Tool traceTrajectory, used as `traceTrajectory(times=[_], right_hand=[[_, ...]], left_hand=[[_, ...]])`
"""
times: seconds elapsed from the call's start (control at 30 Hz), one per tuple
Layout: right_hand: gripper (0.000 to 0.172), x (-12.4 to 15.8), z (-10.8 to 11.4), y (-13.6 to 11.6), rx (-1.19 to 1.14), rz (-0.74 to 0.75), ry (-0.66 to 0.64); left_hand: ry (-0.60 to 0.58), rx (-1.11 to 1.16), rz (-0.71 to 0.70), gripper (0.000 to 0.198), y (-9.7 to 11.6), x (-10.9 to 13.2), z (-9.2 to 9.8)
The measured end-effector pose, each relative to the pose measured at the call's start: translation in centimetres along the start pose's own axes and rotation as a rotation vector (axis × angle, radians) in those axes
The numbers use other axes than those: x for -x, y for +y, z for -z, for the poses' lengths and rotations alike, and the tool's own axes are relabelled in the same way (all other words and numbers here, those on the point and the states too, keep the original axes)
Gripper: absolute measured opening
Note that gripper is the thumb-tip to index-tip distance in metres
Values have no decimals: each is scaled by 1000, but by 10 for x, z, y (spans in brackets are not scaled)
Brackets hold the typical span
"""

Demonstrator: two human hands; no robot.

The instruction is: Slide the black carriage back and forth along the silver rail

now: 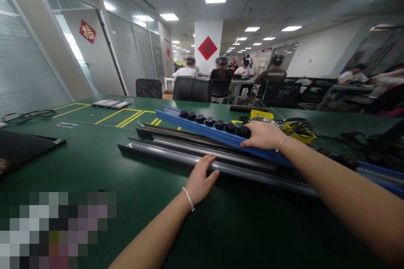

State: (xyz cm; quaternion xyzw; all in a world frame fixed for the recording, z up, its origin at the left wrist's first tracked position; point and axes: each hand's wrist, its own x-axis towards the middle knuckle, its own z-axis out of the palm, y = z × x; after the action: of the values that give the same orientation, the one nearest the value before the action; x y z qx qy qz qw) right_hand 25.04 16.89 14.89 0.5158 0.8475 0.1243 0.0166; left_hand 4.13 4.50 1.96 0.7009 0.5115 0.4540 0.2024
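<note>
A long blue channel (189,127) lies slantwise over the table, with a row of black round parts (220,124) standing in it. Around its near wall my right hand (264,134) is closed, thumb in front and fingers over the top by the last visible black part. Closer to me, several dark metal channels (160,154) lie side by side. My left hand (202,180) rests on the nearest of these, thumb and fingers apart. My right forearm hides part of the blue channel's right stretch.
Yellow tape lines mark the green table (94,151). A black flat panel (25,149) is at left, with part of another person's hand at its edge. A yellow holder (261,114) and black cables (296,127) lie at right. Chairs (192,89) and seated people are beyond.
</note>
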Motion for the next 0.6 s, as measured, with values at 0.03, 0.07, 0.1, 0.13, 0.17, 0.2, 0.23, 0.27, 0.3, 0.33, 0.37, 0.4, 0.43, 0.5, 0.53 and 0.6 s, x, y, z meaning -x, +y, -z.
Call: traceTrajectory(times=[0.03,0.07,0.1,0.13,0.17,0.2,0.23,0.27,0.3,0.33,0.37,0.4,0.43,0.5,0.53,0.6], right_hand=[[72,8,1,-6,-17,-7,7],[72,16,2,-14,-35,-13,10],[72,24,2,-22,-54,-20,9],[71,31,2,-31,-71,-29,2],[70,38,1,-40,-89,-26,-7],[70,45,0,-50,-104,-24,-16],[70,52,-1,-60,-116,-17,-16],[70,59,-3,-69,-126,-3,-19],[69,65,-5,-79,-139,16,-15],[69,70,-7,-88,-148,30,-14],[68,75,-10,-97,-157,49,-14],[66,80,-13,-105,-163,64,-12],[63,84,-16,-113,-170,81,-7],[58,90,-23,-127,-188,121,-4],[55,93,-27,-133,-197,138,-7],[50,97,-35,-143,-215,161,-13]], left_hand=[[-6,-15,-9,35,5,6,-1],[-23,-43,-33,28,12,14,-2],[-47,-82,-65,23,19,23,-1],[-84,-127,-106,20,26,33,0],[-114,-169,-150,17,33,44,1],[-139,-204,-197,16,40,55,4],[-159,-235,-243,16,45,66,6],[-156,-258,-278,17,49,75,9],[-133,-272,-310,18,52,84,12],[-97,-285,-333,19,54,90,15],[-47,-298,-353,20,54,95,18],[6,-316,-364,22,52,98,20],[60,-342,-371,23,50,99,21],[139,-415,-378,26,43,99,22],[158,-453,-377,29,39,98,22],[175,-526,-341,34,32,94,21]])
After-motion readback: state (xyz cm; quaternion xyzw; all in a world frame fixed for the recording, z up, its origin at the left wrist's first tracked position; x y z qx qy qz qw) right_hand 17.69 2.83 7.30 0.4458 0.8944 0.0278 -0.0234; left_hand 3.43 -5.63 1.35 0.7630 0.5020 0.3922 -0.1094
